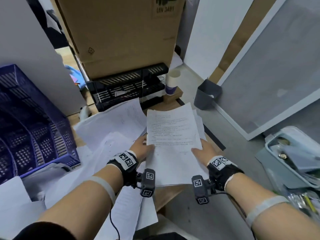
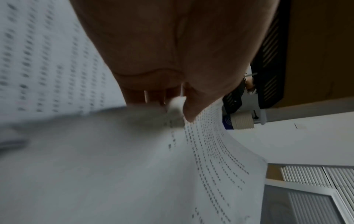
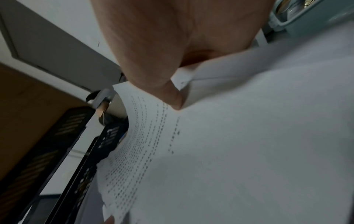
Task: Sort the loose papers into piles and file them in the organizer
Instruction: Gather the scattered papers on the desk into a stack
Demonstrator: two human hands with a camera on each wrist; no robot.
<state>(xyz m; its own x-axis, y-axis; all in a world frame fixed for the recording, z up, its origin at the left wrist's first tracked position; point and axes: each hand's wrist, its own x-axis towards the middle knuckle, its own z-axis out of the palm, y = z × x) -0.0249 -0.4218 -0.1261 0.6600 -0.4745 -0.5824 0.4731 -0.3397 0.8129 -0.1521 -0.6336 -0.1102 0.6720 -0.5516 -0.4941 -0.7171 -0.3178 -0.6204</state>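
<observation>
A stack of printed white papers (image 1: pixel 173 141) is held up above the desk between both hands. My left hand (image 1: pixel 144 146) grips its left edge, thumb on top. My right hand (image 1: pixel 201 149) grips its right edge the same way. In the left wrist view the thumb (image 2: pixel 191 112) presses on the printed sheet (image 2: pixel 220 159). In the right wrist view the thumb (image 3: pixel 172 97) pins the stack (image 3: pixel 229 151). More loose papers (image 1: pixel 110 134) lie spread on the desk below and to the left. The black tiered organizer (image 1: pixel 128 89) stands just beyond the papers.
A blue plastic file rack (image 1: pixel 32 122) stands at the left. A large cardboard box (image 1: pixel 121 35) sits behind the organizer, with a paper cup (image 1: pixel 172 82) and a grey bin (image 1: pixel 207 94) to its right. A tray of stationery (image 1: pixel 294 156) lies at the right.
</observation>
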